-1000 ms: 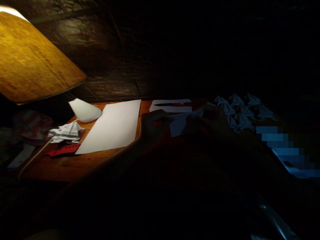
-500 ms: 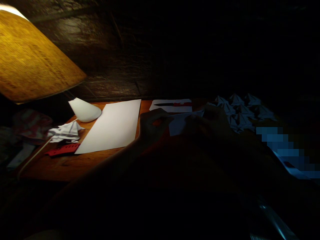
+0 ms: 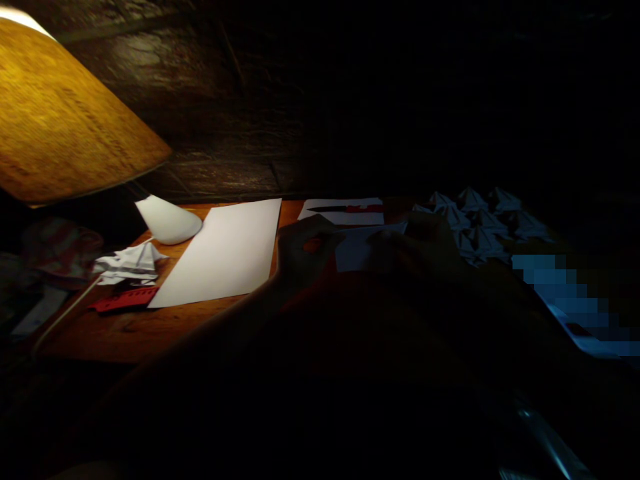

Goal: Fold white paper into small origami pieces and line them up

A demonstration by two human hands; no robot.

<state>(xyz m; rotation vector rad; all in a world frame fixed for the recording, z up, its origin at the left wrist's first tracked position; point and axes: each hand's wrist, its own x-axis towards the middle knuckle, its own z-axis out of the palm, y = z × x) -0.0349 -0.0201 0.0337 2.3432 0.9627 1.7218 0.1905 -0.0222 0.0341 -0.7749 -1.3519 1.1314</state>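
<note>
The scene is very dark, lit only by a lamp at the left. My left hand [image 3: 300,250] and my right hand [image 3: 425,250] meet over a small folded white paper [image 3: 353,252] above the wooden table [image 3: 125,327]. Both hands have their fingers closed on the paper's edges, the left on its left side, the right on its right side. The hands show mostly as dark shapes, so the exact finger positions are hard to read.
A blank white sheet [image 3: 225,253] lies left of my hands. Behind them a dark knife with a red handle [image 3: 345,209] rests on another sheet. Several folded paper figures [image 3: 480,217] are piled at the right. A lampshade [image 3: 65,120], crumpled paper [image 3: 130,262] and a red strip [image 3: 125,300] are at the left.
My hands have barely shifted; the folded paper has slid slightly left between them. Nothing else has moved.
</note>
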